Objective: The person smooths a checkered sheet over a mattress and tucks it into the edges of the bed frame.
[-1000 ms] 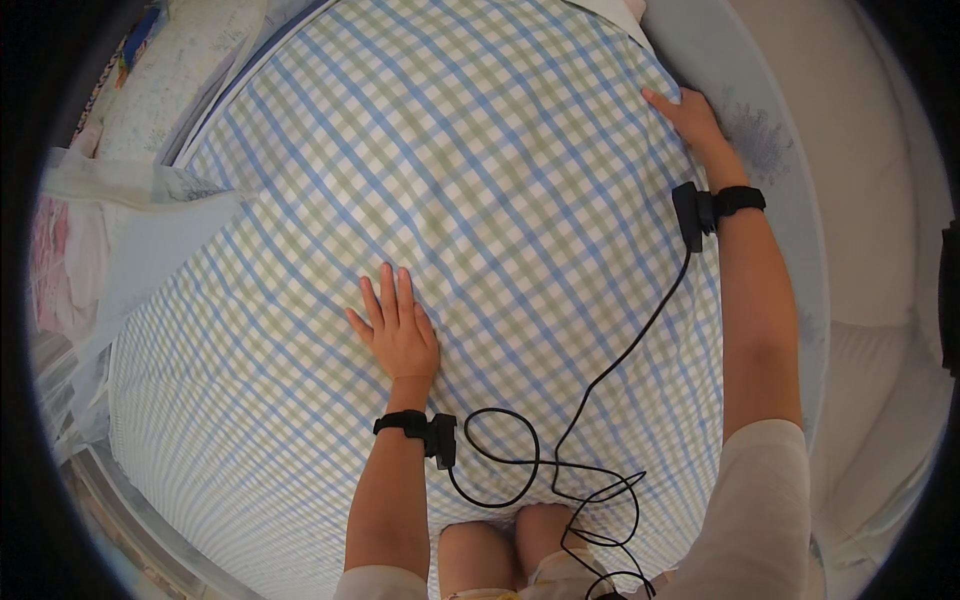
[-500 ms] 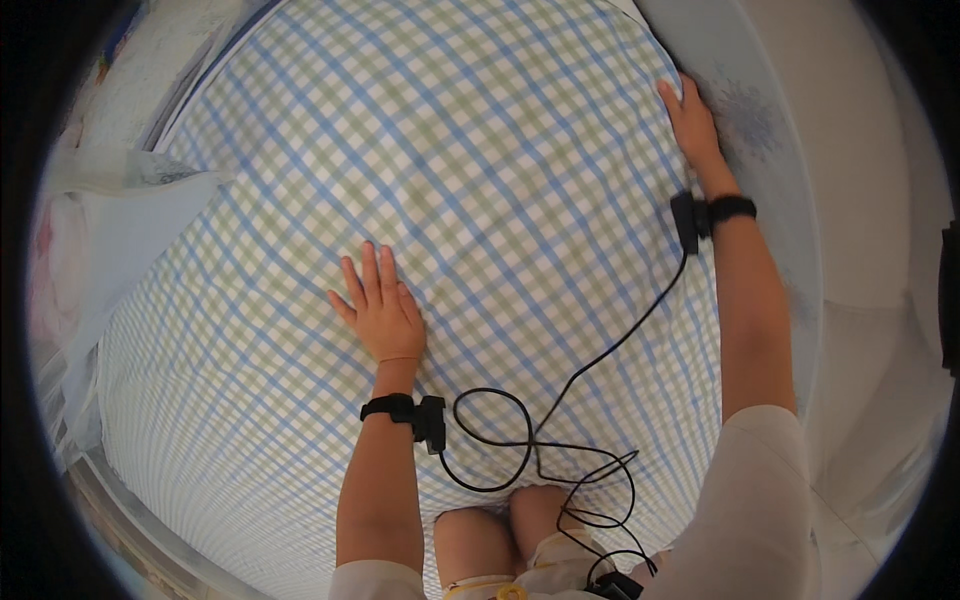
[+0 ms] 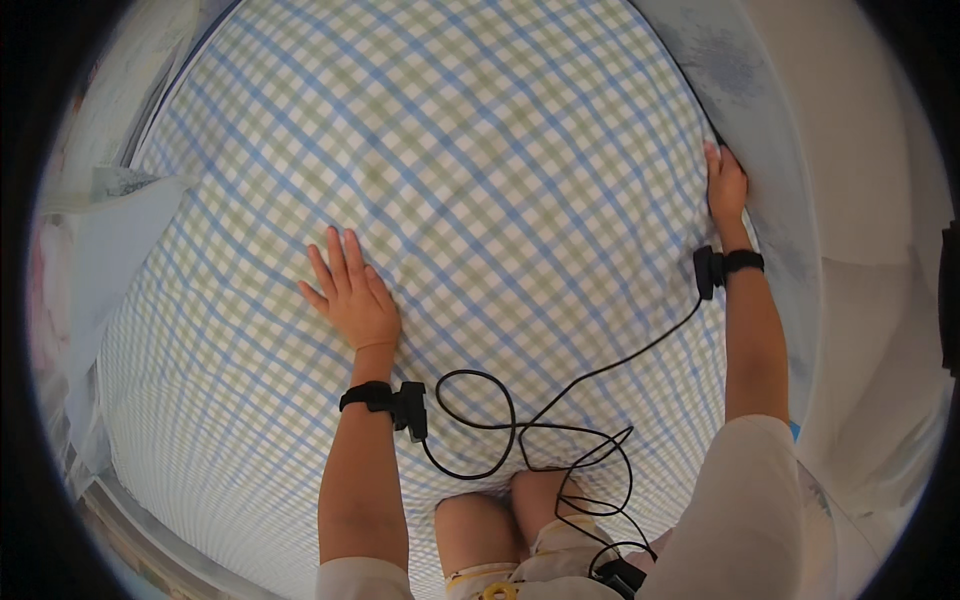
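A black cable (image 3: 648, 354) lay in loops over the sheet (image 3: 480, 240), between the hands and the knees (image 3: 478, 532). It ran from a black box (image 3: 410, 411) strapped at the left wrist and another box (image 3: 705, 273) at the right wrist down toward a black pack (image 3: 622, 574) by the lap.

The sheet, checked blue, green and white, spread under both hands and the knees, lightly rippled. Along its right ran a grey border (image 3: 790, 232) with a dim floral print, and beyond that hung pale cloth (image 3: 872, 190).

At the left, a filmy white fabric (image 3: 118, 262) overlapped the sheet's edge; something pink (image 3: 50, 290) showed beside it, too blurred to name.

The left hand (image 3: 358, 300) rested palm down, fingers spread, holding nothing. The right hand (image 3: 728, 190) was at the sheet's right edge, fingers partly hidden; whether it gripped the edge could not be told.
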Action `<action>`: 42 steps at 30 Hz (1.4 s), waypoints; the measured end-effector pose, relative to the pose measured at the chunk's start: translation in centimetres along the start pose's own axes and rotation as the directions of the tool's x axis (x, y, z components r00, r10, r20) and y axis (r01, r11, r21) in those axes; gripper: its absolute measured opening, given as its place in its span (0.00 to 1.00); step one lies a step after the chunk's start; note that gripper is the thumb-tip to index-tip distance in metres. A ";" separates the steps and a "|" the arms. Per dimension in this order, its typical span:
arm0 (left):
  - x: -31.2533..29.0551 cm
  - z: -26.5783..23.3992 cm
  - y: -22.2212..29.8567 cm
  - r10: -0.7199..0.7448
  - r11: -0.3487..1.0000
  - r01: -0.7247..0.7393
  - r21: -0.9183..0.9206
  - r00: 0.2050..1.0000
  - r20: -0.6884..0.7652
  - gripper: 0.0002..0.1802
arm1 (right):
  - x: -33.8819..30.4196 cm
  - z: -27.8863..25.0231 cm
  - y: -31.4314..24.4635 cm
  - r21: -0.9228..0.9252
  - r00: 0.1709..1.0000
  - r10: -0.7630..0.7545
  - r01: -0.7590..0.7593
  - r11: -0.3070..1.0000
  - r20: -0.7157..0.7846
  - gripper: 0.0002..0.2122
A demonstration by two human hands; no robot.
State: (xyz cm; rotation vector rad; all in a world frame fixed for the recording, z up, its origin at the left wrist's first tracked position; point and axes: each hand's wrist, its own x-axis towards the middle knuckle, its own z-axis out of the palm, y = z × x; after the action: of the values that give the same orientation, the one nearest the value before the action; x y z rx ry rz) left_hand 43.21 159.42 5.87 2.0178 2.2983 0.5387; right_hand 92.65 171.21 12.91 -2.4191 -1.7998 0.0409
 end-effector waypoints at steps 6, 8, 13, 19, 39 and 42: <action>0.2 -0.6 0.1 -0.027 1.000 0.027 0.011 0.999 0.026 0.24 | -9.1 -3.9 7.2 0.177 0.996 0.085 -0.089 0.980 0.034 0.22; 0.4 -0.3 0.9 -0.001 0.999 0.001 -0.036 1.000 0.003 0.24 | -11.5 -4.9 11.9 0.125 0.992 0.124 -0.123 0.984 0.004 0.23; 0.3 -0.1 0.6 -0.006 0.999 0.006 -0.034 1.000 -0.005 0.24 | -11.3 -5.8 13.4 0.039 0.983 0.180 -0.181 0.983 0.021 0.24; 0.2 0.0 0.1 0.000 1.000 0.000 -0.015 0.999 -0.048 0.24 | -11.5 -6.5 11.9 -0.244 0.990 0.060 -0.028 0.969 0.128 0.18; 0.2 0.2 0.5 0.010 1.000 -0.010 -0.001 0.998 -0.057 0.24 | -13.8 -6.5 10.8 0.299 0.929 0.305 -0.236 0.925 -0.209 0.10; 0.3 -0.3 0.6 0.007 1.000 -0.008 -0.012 0.999 -0.046 0.24 | -13.4 -3.9 9.8 0.901 0.831 0.545 -0.146 0.407 -0.111 0.12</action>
State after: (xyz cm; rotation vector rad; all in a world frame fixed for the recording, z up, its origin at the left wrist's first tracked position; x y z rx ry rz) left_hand 43.66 159.70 6.40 2.0307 2.3084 0.6045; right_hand 98.49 155.27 14.95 -1.7613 -0.6965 0.3853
